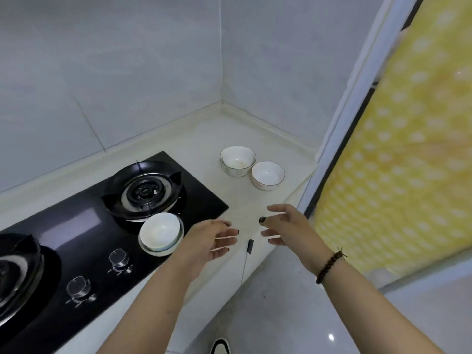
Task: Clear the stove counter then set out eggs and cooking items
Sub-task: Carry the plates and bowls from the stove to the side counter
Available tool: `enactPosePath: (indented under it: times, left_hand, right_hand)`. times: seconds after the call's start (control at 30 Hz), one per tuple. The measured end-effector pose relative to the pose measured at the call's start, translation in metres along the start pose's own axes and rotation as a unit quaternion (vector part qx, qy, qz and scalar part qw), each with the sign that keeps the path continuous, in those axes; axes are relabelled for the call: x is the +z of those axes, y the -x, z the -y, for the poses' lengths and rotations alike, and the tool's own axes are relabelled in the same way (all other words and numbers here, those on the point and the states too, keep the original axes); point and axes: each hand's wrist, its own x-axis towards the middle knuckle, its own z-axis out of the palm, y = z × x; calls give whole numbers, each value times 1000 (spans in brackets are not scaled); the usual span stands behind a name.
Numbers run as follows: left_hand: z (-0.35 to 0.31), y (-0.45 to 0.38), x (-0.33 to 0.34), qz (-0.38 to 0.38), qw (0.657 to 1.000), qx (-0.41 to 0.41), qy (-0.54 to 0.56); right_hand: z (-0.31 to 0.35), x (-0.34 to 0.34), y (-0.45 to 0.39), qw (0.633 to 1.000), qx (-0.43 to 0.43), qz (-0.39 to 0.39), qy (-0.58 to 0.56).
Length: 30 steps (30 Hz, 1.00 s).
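Two white bowls stand on the pale counter (204, 139) to the right of the black glass stove (84, 241): one bowl (237, 160) further back, the other bowl (268, 175) to its right, nearly touching. A third white bowl (161, 234), seemingly nested in a glass one, sits on the stove's front right corner by the right burner (144, 191). My left hand (207, 242) hovers over the counter's front edge with fingers spread and holds nothing. My right hand (286, 226), with a bead bracelet on its wrist, faces it with loosely curled fingers, also holding nothing.
A second burner (15, 272) shows at the left edge, with two knobs (120, 259) along the stove front. A door with a yellow dotted cover (398, 149) stands at the right. Below the counter is a cabinet handle (250, 246); grey tiled walls meet at the corner.
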Motion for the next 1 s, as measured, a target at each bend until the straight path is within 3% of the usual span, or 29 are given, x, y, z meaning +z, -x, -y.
enactPosePath:
  times: [0.17, 0.43, 0.7, 1.0]
  left_hand:
    - [-37, -63, -1, 8, 1000, -11, -26]
    - [-60, -142, 12, -38, 998, -55, 16]
    - [-79, -242, 67, -189, 964, -102, 155]
    - [-88, -300, 101, -238, 935, -95, 246]
  right_hand:
    - [16, -6, -72, 1000, -2, -28, -5]
    - [25, -34, -171, 993, -3, -49, 107]
    - [46, -82, -292, 978, -25, 47, 203]
    - [55, -103, -355, 942, -53, 169, 284]
